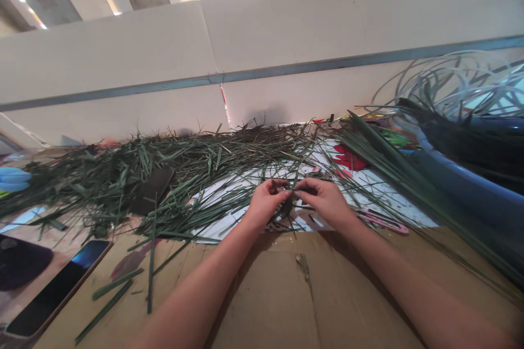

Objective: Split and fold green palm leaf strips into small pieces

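In the middle of the head view, my left hand point(266, 199) is closed in a pinch on a small bunch of green leaf strips point(287, 208). Facing it, my right hand point(323, 200) pinches the same bunch, thumb and forefinger almost touching the left fingertips. The fingers partly cover the bunch, so its exact shape cannot be made out. Beneath both hands lie white paper sheets point(229, 202) strewn with leaf scraps. A pink-handled tool point(385, 221), possibly a cutter, rests just right of my right wrist. Below the hands, a dry stem with a bud-like tip point(303, 268) lies on cardboard point(266, 305).
A large heap of cut green leaves point(196, 158) spreads along the white wall panels point(327, 22). A blue basin point(458, 180) with leaves stands at right, beside coiled clear tubing point(458, 79). A phone point(61, 286) and a dark object point(22, 262) lie at left.
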`<act>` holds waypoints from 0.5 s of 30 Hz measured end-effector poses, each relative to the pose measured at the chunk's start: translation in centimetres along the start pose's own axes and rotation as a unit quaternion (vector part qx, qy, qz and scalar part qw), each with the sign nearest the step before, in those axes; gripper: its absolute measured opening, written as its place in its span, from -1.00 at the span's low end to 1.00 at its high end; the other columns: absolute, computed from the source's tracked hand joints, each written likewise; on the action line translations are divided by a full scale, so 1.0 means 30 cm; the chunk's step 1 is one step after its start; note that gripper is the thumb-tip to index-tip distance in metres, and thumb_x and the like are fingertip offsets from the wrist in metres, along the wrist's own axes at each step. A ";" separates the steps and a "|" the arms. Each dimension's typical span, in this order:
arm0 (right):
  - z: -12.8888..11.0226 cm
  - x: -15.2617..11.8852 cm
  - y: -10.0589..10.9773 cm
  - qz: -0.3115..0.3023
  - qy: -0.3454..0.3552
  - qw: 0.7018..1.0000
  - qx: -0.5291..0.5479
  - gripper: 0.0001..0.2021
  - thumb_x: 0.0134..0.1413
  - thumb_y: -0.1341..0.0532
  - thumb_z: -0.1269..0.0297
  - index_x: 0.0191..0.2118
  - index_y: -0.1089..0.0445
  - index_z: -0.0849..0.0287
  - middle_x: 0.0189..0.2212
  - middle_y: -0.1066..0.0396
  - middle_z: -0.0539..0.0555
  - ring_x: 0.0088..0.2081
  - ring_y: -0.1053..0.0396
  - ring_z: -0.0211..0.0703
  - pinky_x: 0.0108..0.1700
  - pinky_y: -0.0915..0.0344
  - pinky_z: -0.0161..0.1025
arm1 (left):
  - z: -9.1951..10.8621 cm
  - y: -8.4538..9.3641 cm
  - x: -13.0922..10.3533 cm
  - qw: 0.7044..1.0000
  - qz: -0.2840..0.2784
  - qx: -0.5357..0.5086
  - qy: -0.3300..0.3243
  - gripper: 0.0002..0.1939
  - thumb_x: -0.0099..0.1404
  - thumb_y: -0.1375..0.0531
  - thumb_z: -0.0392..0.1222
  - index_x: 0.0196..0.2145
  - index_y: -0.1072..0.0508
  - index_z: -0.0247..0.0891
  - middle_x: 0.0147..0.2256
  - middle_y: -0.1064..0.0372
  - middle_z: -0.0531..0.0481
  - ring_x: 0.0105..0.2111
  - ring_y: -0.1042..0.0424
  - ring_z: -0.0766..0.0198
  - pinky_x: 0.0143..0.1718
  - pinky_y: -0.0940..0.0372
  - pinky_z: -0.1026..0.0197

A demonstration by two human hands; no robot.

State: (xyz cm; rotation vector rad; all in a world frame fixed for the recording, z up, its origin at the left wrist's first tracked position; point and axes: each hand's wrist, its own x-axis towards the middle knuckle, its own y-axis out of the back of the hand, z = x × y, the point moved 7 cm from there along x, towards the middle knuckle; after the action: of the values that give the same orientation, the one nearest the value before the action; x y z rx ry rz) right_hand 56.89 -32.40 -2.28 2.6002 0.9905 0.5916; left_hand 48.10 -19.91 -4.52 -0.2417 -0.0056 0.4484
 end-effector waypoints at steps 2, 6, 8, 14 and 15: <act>0.005 0.000 -0.001 -0.003 -0.010 1.000 0.017 -0.83 -0.01 -0.28 0.14 -0.36 -0.51 0.12 -0.43 -0.52 0.02 -0.37 -0.42 -0.12 -0.31 -0.28 -0.24 | 0.000 0.006 0.001 1.000 0.014 0.001 -0.003 -0.51 -0.13 -0.49 -0.10 -0.26 -0.48 -0.33 -0.44 -0.46 -0.01 -0.44 -0.40 0.33 -0.32 -0.26 0.26; -0.001 0.003 0.001 0.002 -0.024 0.998 0.054 -0.81 -0.06 -0.31 0.12 -0.39 -0.50 0.14 -0.47 -0.49 0.02 -0.43 -0.38 -0.16 -0.36 -0.28 -0.25 | -0.001 0.013 0.003 0.999 0.034 0.015 -0.011 -0.59 -0.13 -0.48 -0.12 -0.37 -0.44 -0.32 -0.45 -0.44 0.02 -0.45 -0.38 0.36 -0.33 -0.25 0.27; -0.007 0.005 0.001 0.001 -0.033 0.996 0.087 -0.78 -0.11 -0.34 0.11 -0.40 -0.48 0.15 -0.50 -0.47 0.01 -0.46 -0.36 -0.19 -0.39 -0.29 -0.25 | -0.002 0.013 0.005 0.999 0.035 0.016 -0.013 -0.60 -0.12 -0.47 -0.11 -0.40 -0.42 -0.31 -0.47 -0.41 0.04 -0.47 -0.36 0.37 -0.35 -0.23 0.28; -0.014 0.003 -0.016 -0.039 -0.065 0.982 0.171 -0.68 -0.23 -0.44 0.08 -0.37 -0.48 0.17 -0.44 -0.51 0.03 -0.39 -0.44 -0.15 -0.32 -0.38 -0.22 | 0.006 0.014 0.008 0.998 0.041 0.041 -0.026 -0.64 -0.12 -0.46 -0.14 -0.43 -0.39 -0.30 -0.51 -0.37 0.08 -0.50 -0.32 0.39 -0.39 -0.20 0.29; -0.013 0.002 -0.020 -0.050 -0.067 0.981 0.178 -0.68 -0.24 -0.45 0.10 -0.35 -0.48 0.17 -0.41 -0.53 0.03 -0.37 -0.46 -0.14 -0.30 -0.38 -0.22 | 0.008 0.016 0.008 0.998 0.044 0.045 -0.027 -0.65 -0.12 -0.45 -0.16 -0.43 -0.39 -0.30 -0.51 -0.37 0.08 -0.50 -0.31 0.39 -0.39 -0.20 0.29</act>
State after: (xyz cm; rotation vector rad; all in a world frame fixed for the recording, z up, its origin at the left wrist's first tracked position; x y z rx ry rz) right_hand 56.39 -31.89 -2.16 2.8242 1.2726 0.2248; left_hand 48.09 -19.34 -4.42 -0.1422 -0.0276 0.5416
